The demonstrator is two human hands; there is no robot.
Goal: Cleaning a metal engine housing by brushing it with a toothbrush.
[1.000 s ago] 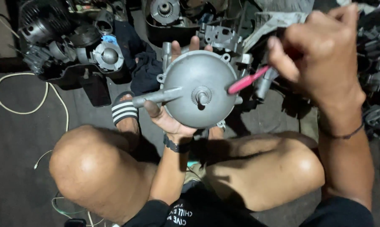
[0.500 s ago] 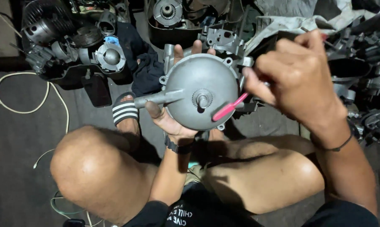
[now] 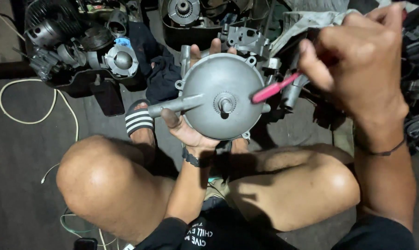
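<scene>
A round grey metal cover (image 3: pixel 223 99), domed, with a short toothed shaft at its centre and a tube-like arm projecting toward the left of the view, is held up over the squatting person's knees, roughly mid-frame; the left hand (image 3: pixel 187 129) supports it from beneath, palm under the lower left edge, thumb lying along the arm, fingertips showing past the upper rim, so the fingers are spread and cupped around the cover; the right hand (image 3: pixel 358 60), upper right, has thumb and fingers pressed together in a pinch on a pink-handled tool (image 3: pixel 275 88), whose free end points down-left and lies at or just over the cover's right side, whether touching cannot be told; a dark band circles each wrist; a striped sandal (image 3: pixel 139 121) sits on the foot just left of the cover; beyond it, on the dark floor, lie an engine cylinder and other dismantled engine parts (image 3: pixel 79 46), a grey cloth (image 3: pixel 307 23) at upper right, and a pale cable (image 3: pixel 28 121) looping at left.
</scene>
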